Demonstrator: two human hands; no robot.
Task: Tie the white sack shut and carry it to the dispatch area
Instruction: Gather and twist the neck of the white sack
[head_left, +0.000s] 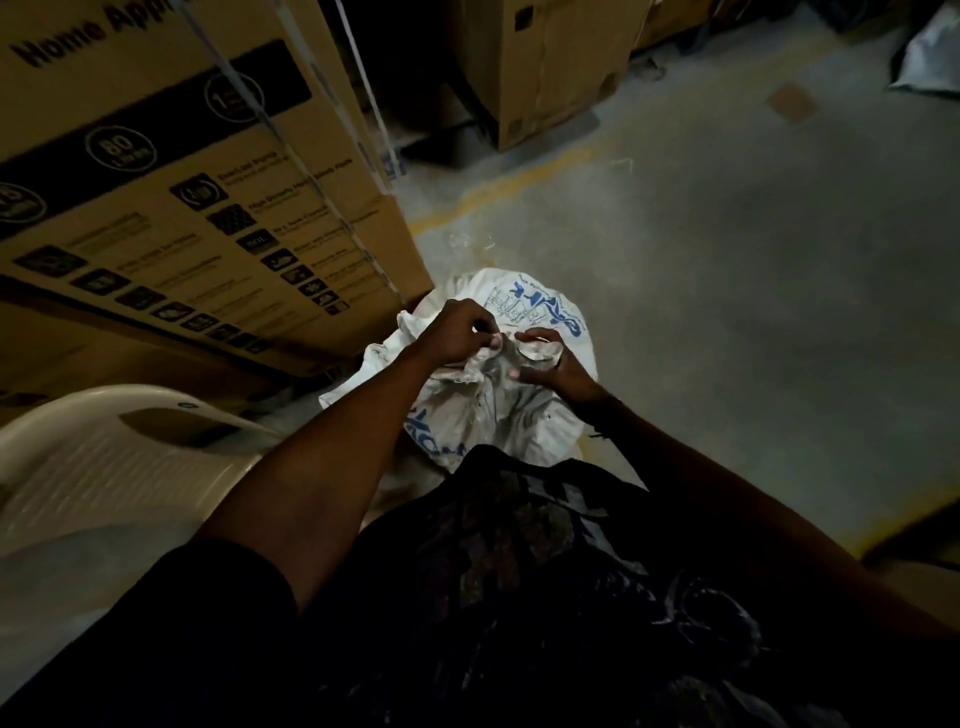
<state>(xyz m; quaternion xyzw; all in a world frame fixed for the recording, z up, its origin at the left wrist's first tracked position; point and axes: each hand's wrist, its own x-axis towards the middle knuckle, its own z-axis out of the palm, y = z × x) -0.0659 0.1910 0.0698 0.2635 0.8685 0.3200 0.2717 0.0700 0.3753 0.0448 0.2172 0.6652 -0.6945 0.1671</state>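
Observation:
A white woven sack (524, 306) with blue print stands on the concrete floor right in front of me, its mouth bunched together at the top. My left hand (457, 332) pinches the gathered cloth from the left side. My right hand (553, 364) grips the same bunch from the right, fingers curled into the folds. Both hands meet over the sack's neck. Whether a string is held I cannot tell in the dim light.
A big printed cardboard appliance box (197, 197) stands close on the left. A white plastic chair (104, 457) sits at the lower left. More cartons (550, 67) stand at the back. A yellow floor line (498, 192) runs behind the sack. Open concrete floor (753, 270) lies to the right.

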